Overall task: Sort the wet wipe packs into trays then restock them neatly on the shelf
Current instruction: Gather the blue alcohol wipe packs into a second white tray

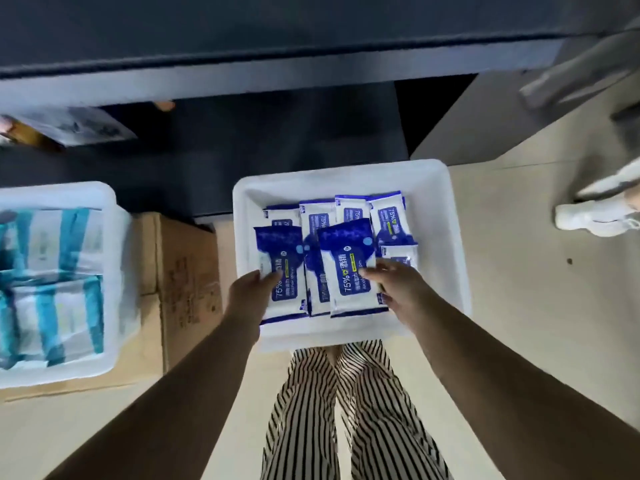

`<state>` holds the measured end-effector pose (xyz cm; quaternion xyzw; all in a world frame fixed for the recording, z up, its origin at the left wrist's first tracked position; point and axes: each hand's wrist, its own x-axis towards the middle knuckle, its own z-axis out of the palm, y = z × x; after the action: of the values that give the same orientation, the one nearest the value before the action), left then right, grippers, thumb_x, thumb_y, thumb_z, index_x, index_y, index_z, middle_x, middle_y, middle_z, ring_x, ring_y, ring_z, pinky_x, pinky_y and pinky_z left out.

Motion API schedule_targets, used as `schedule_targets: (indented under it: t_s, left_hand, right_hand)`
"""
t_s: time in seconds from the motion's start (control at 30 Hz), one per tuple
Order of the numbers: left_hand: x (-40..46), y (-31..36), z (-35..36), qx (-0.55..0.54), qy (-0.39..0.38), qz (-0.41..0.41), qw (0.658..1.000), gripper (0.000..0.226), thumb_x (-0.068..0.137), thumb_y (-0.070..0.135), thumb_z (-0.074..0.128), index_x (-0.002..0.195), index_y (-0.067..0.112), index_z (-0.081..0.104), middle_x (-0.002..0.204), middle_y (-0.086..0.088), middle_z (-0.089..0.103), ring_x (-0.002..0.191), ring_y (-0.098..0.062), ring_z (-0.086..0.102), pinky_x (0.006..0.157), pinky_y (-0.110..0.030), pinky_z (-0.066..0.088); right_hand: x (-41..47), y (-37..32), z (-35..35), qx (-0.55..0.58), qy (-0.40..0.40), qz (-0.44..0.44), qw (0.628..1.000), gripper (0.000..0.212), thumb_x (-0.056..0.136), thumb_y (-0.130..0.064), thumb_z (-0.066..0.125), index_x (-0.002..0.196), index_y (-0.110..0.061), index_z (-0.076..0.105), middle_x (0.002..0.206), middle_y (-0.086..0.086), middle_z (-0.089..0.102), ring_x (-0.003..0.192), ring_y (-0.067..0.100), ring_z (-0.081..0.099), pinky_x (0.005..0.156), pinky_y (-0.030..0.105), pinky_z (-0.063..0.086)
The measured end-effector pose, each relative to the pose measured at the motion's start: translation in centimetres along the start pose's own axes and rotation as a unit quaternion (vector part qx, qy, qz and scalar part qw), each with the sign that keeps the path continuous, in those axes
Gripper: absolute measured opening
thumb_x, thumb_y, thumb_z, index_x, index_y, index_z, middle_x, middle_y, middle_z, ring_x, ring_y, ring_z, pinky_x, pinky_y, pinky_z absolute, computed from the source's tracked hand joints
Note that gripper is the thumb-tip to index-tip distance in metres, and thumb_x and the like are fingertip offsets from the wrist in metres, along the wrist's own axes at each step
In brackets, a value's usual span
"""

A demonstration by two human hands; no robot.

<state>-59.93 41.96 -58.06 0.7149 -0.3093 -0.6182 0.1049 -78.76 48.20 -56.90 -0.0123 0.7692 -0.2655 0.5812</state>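
Your white tray (pixel 349 174) contains overlapping blue-and-white wipe packs. Your left hand (pixel 247 299) pinches the left pack (pixel 282 268); your right hand (pixel 398 289) grips the centre pack (pixel 349 268). A second tray (pixel 114 237), on a cardboard box (pixel 187 271), holds teal-striped packs (pixel 52 278).

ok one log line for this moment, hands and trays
left hand: holds blue pack | right hand: holds top blue pack | both in white tray | teal packs: left tray

Your one head camera looks steeply down from standing height, facing the dark shelf (pixel 277 64) at 12 o'clock. The white tray (pixel 349 178) sits close at centre, your striped trousers (pixel 346 410) at 6 o'clock.
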Motion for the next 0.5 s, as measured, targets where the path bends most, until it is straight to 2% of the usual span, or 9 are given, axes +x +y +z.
schedule_targets:
  t_s: [0.1,0.17,0.2,0.27,0.3,0.37,0.43,0.5]
  left_hand:
    - [5.3,-1.1,2.1,0.031,0.019,0.013,0.999,0.013,0.091,0.024,0.058,0.08,0.016,0.056,0.071,0.0,0.054,0.066,-0.013,0.047,0.073,-0.027,0.033]
    - [9.1,-1.8,3.3,0.049,0.05,0.03,0.997,0.019,0.092,0.025,0.055,0.077,0.014,0.056,0.068,0.001,0.054,0.064,-0.012,0.047,0.069,-0.026,0.036]
    - [10.8,-2.1,4.0,0.076,0.06,0.043,0.994,0.025,0.093,0.026,0.053,0.072,0.013,0.053,0.065,0.0,0.052,0.061,-0.013,0.045,0.065,-0.025,0.035]
    - [13.4,-2.3,4.8,0.132,0.083,0.08,0.985,0.033,0.095,0.024,0.047,0.063,0.015,0.047,0.06,0.0,0.046,0.058,-0.016,0.041,0.055,-0.024,0.031]
    - [14.5,-2.5,5.1,0.138,0.093,0.093,0.982,0.032,0.094,0.022,0.047,0.063,0.015,0.047,0.06,0.0,0.046,0.059,-0.018,0.042,0.053,-0.024,0.031]
    - [16.0,-3.0,5.0,0.138,0.115,0.12,0.976,0.024,0.094,0.02,0.047,0.074,0.014,0.057,0.069,-0.002,0.057,0.068,-0.021,0.053,0.059,-0.028,0.042]
    - [16.3,-3.4,5.0,0.161,0.135,0.134,0.968,0.02,0.096,0.023,0.044,0.086,0.015,0.06,0.082,-0.003,0.064,0.077,-0.024,0.061,0.069,-0.036,0.049]
    - [16.5,-4.0,5.0,0.161,0.146,0.135,0.967,0.02,0.097,0.026,0.043,0.092,0.016,0.06,0.089,-0.002,0.065,0.08,-0.021,0.062,0.071,-0.035,0.051]
  right_hand:
    - [6.9,-1.3,2.1,-0.031,-0.007,-0.001,0.999,0.014,0.083,-0.017,0.068,0.088,-0.023,0.056,0.073,0.001,0.051,0.065,0.011,0.044,0.064,0.025,0.042]
    - [10.7,-1.7,3.5,-0.025,-0.003,0.0,1.0,0.01,0.083,-0.015,0.068,0.086,-0.021,0.06,0.076,0.002,0.053,0.072,0.012,0.051,0.075,0.029,0.047]
    - [12.5,-1.8,4.1,-0.024,0.003,0.002,1.0,0.011,0.082,-0.014,0.068,0.092,-0.018,0.064,0.082,0.004,0.056,0.079,0.014,0.055,0.078,0.029,0.048]
    - [15.1,-1.7,5.1,-0.035,0.011,-0.007,0.999,0.035,0.082,-0.012,0.068,0.116,-0.01,0.061,0.103,0.01,0.062,0.088,0.016,0.059,0.072,0.024,0.048]
    - [16.2,-1.4,5.7,-0.056,0.013,-0.021,0.998,0.043,0.082,-0.012,0.068,0.124,-0.009,0.057,0.114,0.012,0.062,0.084,0.014,0.058,0.067,0.021,0.046]
    - [17.6,-1.0,6.5,-0.106,0.027,-0.057,0.992,0.047,0.084,-0.014,0.067,0.128,-0.006,0.054,0.125,0.014,0.059,0.08,0.012,0.054,0.068,0.02,0.043]
    - [18.1,-0.7,6.8,-0.147,0.041,-0.092,0.984,0.041,0.085,-0.015,0.065,0.124,-0.003,0.057,0.123,0.015,0.061,0.09,0.018,0.057,0.079,0.024,0.043]
    - [18.3,-0.5,6.9,-0.178,0.056,-0.115,0.976,0.035,0.087,-0.016,0.064,0.118,-0.001,0.061,0.119,0.015,0.063,0.103,0.025,0.06,0.09,0.03,0.044]
